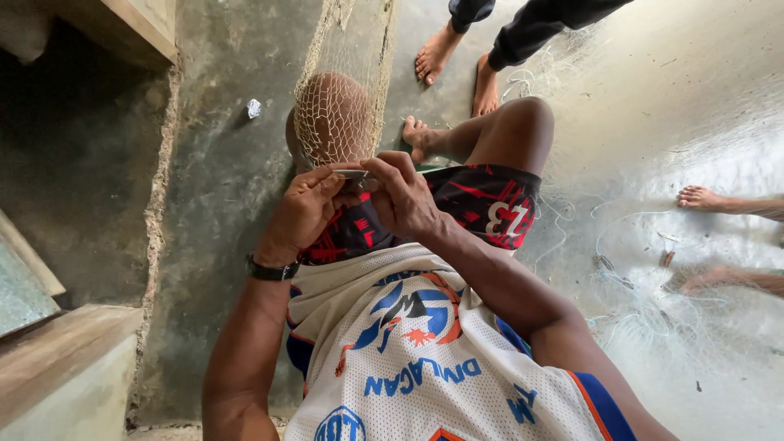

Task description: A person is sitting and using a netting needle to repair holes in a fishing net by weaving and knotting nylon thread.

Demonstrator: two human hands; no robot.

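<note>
The head camera looks down the person's own chest and lap onto a grey concrete floor [220, 204]. Both hands meet just above the lap. The left hand [306, 208] has its fingers curled shut around a small, flat, pale tool [353, 174], pinching it near the thumb; a black watch [272, 269] sits on that wrist. The right hand [402, 196] closes on the same tool from the other side, its fingers bent over the tool's end, so the two hands touch. What kind of tool it is cannot be told, since the fingers hide most of it.

Just beyond the hands, a tan fishing net [333, 114] is stretched tight over the person's raised left knee, and it runs away up the floor towards the top of the view. The tool lies right at the near edge of this netting.

The person wears a white mesh jersey [408, 359] with blue and orange print and dark shorts [482, 208] with red markings. The right leg is bent, its foot flat on the floor.

To the right, thin clear netting [653, 310] lies loosely spread across the floor. Another person's bare feet [457, 65] stand at the top, and two more feet [710, 237] reach in from the right edge. A wooden step [57, 359] sits at lower left, and a small crumpled scrap [254, 108] lies on the floor.
</note>
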